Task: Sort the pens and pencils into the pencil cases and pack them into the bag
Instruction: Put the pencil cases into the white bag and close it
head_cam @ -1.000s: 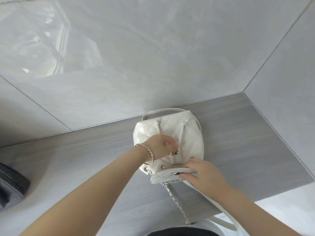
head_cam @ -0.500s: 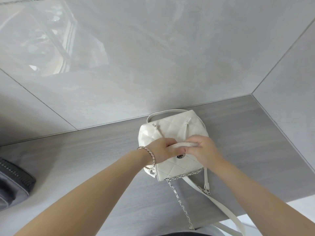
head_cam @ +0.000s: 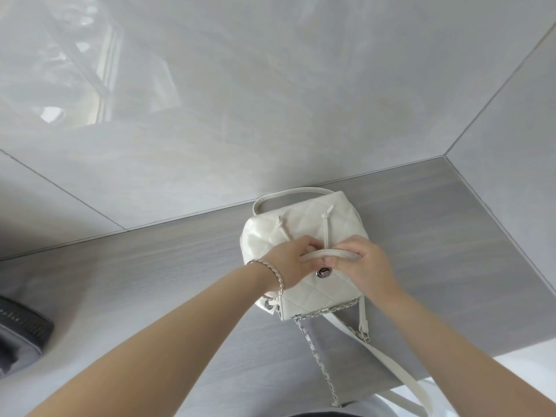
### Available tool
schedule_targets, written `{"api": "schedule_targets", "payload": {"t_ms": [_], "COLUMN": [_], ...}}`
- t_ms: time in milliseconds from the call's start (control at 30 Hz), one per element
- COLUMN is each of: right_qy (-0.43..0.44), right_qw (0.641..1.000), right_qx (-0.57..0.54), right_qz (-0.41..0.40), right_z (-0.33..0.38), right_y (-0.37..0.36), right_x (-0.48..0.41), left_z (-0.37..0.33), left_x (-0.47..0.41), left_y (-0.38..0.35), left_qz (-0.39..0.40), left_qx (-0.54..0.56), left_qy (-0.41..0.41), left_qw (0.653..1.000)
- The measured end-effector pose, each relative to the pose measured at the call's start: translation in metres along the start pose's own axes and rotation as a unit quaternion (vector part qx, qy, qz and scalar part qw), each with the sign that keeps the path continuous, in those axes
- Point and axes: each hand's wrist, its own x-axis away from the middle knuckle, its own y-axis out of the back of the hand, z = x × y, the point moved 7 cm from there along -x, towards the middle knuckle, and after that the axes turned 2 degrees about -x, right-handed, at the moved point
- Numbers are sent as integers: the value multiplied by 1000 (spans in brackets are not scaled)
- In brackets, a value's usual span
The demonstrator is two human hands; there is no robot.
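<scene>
The white quilted bag (head_cam: pixel 304 218) stands on the grey tabletop (head_cam: pixel 451 236), close against the wall (head_cam: pixel 270 115). Its flap (head_cam: pixel 316 296) is held at the rim from both ends. The left hand (head_cam: pixel 288 261) has its grip closed on the left end, and the right hand (head_cam: pixel 365 266) is curled round the right end. The round snap (head_cam: pixel 324 272) shows just beneath the rim, between the two hands.

The step in hand is judged to be the fastening of the flap. It is best done with the rim kept level and the drawstring cords (head_cam: pixel 325 227) kept clear of the snap. The snap should be lined up over its mate (which is hidden) before any pressure is applied. The bag should be steadied so that it is not tipped toward the wall. No pens or pencil cases can be made out; what the dark object (head_cam: pixel 21 335) at the left edge is cannot be told.
</scene>
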Motion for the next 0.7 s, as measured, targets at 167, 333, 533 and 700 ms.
{"api": "schedule_targets", "payload": {"t_ms": [167, 333, 533, 700], "right_qy": [-22, -33, 160, 301], "right_qw": [999, 999, 962, 905], "right_qx": [-24, -41, 178, 265], "right_qz": [0, -5, -134, -140], "right_z": [-6, -9, 8, 19], "right_y": [-1, -2, -4, -23], "right_x": [-3, -12, 2, 34], "left_z": [-1, 12, 9, 11], "left_x": [-4, -14, -14, -10], "left_y": [-5, -1, 8, 10], "left_qz": [-42, -95, -98, -110], "left_qx": [28, 106, 133, 146], "left_qy": [22, 93, 126, 124], "left_qw": [998, 985, 978, 975]}}
